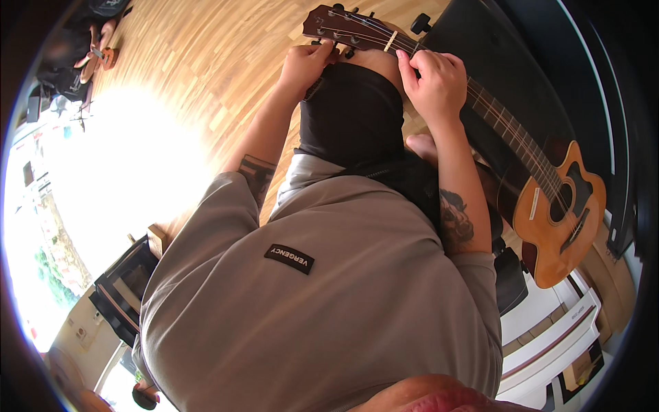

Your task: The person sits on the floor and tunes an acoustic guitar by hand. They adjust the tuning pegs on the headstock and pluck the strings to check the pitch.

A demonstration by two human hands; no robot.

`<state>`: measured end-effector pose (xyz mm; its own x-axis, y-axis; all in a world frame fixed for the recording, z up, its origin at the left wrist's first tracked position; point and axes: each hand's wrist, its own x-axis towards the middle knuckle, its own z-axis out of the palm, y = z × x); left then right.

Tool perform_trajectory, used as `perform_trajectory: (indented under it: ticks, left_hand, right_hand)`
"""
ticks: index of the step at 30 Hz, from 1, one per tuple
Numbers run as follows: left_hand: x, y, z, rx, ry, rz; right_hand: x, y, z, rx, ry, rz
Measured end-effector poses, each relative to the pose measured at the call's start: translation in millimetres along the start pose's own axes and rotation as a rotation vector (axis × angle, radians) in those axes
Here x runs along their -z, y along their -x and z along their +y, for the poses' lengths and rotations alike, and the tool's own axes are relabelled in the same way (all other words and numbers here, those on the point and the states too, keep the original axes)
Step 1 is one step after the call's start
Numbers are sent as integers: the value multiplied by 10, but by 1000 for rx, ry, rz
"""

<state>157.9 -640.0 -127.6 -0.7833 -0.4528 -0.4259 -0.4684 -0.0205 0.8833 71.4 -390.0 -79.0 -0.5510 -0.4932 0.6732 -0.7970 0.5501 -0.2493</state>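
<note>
An acoustic guitar (pixel 582 242) leans at a slant on the right, its pale wooden body low and its neck rising toward the top centre. Its dark brown headstock (pixel 328 21) lies over my bare knee, with tuning pegs along both edges. My left hand (pixel 305 66) is closed, thumb and finger pinching a tuning peg on the headstock's near edge; the fingers largely cover that peg. Just below the nut (pixel 390 41), my right hand (pixel 437 81) is curled over the neck at the strings. What its fingertips grip, perhaps a string, is hidden.
Behind the guitar stands a large black panel (pixel 522 51). Wooden flooring (pixel 206 58) spreads to the left, with strong glare from a bright opening. Another person sits at the far upper left with a small stringed instrument (pixel 108 58). White furniture (pixel 552 343) stands at lower right.
</note>
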Motion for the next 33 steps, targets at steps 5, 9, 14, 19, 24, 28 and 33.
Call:
perform_trajectory:
  ticks: [5, 9, 14, 19, 24, 28, 33]
  left_hand:
    - [-55, 142, 166, -66, -172, 138]
    - [-123, 220, 244, -272, -635, 299]
    - [-73, 292, 332, -517, -789, 203]
    - [60, 35, 152, -60, -211, -21]
    - [-73, 202, 257, -296, -596, 208]
    - [-117, 238, 315, -448, -835, 269]
    - [-103, 287, 322, -455, -753, 264]
  right_hand:
    - [1, 18, 13, -10, 9, 1]
    - [-23, 34, 23, -8, 9, 7]
    - [-18, 48, 21, -38, 22, -15]
    - [-59, 60, 33, -12, 36, 23]
    - [-51, 82, 38, -25, 58, -4]
    - [-22, 77, 13, -10, 94, -15]
    - [-61, 98, -64, -23, 161, 40]
